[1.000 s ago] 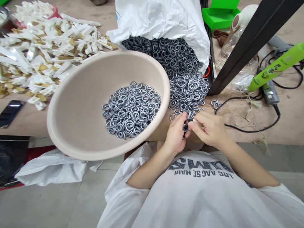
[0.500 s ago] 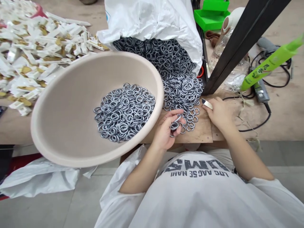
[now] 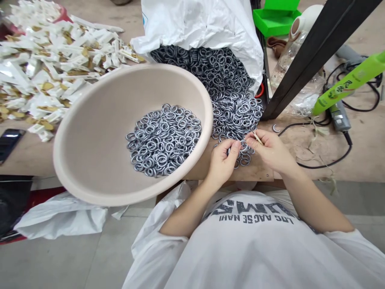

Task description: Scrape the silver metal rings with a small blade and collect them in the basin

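My left hand (image 3: pixel 224 159) is closed, thumb against fingers, around several grey rings, mostly hidden by the fingers. One ring (image 3: pixel 244 145) shows between the two hands at the left thumb tip. My right hand (image 3: pixel 272 151) is closed on a small flat blade (image 3: pixel 258 138), seen nearly edge-on, its fingertips close to that ring. Beneath and behind the hands spreads a heap of grey rings (image 3: pixel 237 114), spilling from a white sack (image 3: pixel 201 26). To the left, a large beige basin (image 3: pixel 90 140) holds a pile of similar rings (image 3: pixel 164 140).
White and gold pieces (image 3: pixel 54 68) are heaped at the left, with a dark phone (image 3: pixel 11 140) beside them. A dark metal post (image 3: pixel 303 60) rises right of the rings. Beyond it are a green tube (image 3: pixel 345 86), a corded tool (image 3: pixel 339 116) and a curved ring piece (image 3: pixel 276 128).
My right hand has moved left and my left hand slightly right, so they meet over the loose rings. The left fingers have closed. The view has shifted slightly.
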`<state>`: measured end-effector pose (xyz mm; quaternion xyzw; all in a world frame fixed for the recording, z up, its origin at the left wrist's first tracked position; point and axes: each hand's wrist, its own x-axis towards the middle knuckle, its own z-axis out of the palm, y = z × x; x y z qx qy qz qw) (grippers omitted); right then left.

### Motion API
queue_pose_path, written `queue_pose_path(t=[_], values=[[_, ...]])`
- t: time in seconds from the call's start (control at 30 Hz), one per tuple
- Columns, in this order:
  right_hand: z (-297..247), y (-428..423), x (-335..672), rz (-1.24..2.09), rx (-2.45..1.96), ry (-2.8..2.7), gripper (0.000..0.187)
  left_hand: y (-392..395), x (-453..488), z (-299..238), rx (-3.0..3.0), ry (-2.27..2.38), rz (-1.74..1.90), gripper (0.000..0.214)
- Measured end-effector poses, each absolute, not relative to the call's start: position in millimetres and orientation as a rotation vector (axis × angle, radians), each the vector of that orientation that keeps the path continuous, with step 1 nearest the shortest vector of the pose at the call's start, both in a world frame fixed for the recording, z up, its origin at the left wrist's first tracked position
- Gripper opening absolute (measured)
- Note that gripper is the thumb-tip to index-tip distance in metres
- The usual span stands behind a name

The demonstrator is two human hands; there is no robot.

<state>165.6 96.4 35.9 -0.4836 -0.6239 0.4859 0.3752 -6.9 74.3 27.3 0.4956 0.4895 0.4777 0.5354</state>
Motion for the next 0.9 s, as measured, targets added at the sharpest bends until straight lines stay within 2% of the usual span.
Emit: queue_pose_path(t=[0.2, 0.33, 0.47, 0.67, 0.9], values=[[23.0, 102.9, 167.8, 0.745, -1.371, -1.764, 0.022, 79.8, -4.7, 27.9, 0.630, 1.012, 1.101, 0.037], [34.1, 94.4, 156.2, 0.869, -1.163, -1.719, 0.030, 73.3, 0.5, 32.9, 0.578, 0.960, 1.059, 0.041], [42.5, 90.9, 151.5, 0.944, -1.144, -1.707, 0.026, 66.0, 4.0, 36.1, 0.647, 0.929, 1.049, 0.041], [48.2, 77.4, 156.3, 0.606, -1.227, -1.975, 0.034, 65.1, 2.7, 45.0, 0.527, 0.929, 1.059, 0.040], [49.8, 65.8, 153.8, 0.458, -1.289, -2.191, 0.040, 61.9, 4.2, 46.7, 0.532, 0.973, 1.076, 0.039]])
